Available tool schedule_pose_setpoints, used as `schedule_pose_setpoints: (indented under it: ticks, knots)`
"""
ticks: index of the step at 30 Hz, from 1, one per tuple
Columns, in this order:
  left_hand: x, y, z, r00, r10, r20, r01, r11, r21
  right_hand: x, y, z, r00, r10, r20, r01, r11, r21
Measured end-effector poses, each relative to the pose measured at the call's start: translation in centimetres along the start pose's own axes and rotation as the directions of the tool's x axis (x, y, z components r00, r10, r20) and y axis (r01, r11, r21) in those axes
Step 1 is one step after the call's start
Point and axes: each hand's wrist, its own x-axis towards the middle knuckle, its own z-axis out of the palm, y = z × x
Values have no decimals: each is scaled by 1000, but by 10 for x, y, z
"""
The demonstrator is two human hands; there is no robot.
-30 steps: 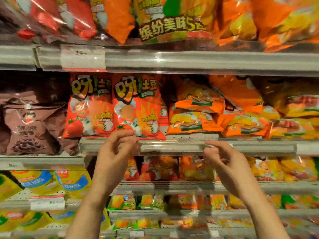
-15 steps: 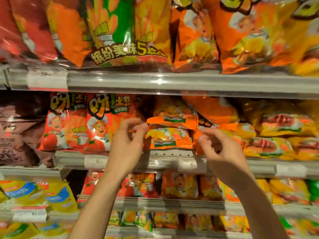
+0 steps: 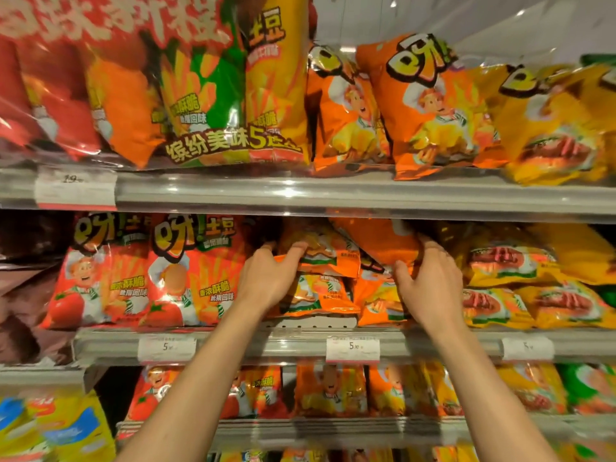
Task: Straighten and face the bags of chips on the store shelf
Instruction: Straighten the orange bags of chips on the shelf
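- Left hand grips the top flat-lying glossy orange chip bag, mid shelf, centre pile.
- Right hand grips the tilted plain-orange bag at 1 o'clock of it; fingertips seemingly tucked behind.
- Advice: lift both upright, printed fronts outward, level with the red tomato bags at 9 o'clock.

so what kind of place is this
Most likely a grocery store snack aisle: tiered shelves packed with chip bags, and price tags clipped along the rails.
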Motion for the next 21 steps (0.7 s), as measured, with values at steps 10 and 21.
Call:
schedule_pose_setpoints:
  ticks: [10, 21]
  knots:
    - [-4, -9, -1, 993, -29, -117, -1, 969, -247, -17, -11, 6, 967, -73, -244, 110, 983, 144]
    - [-13, -13, -10, 996, -85, -10, 71, 891, -448, 14, 17, -14, 939, -111, 327, 0, 947, 320]
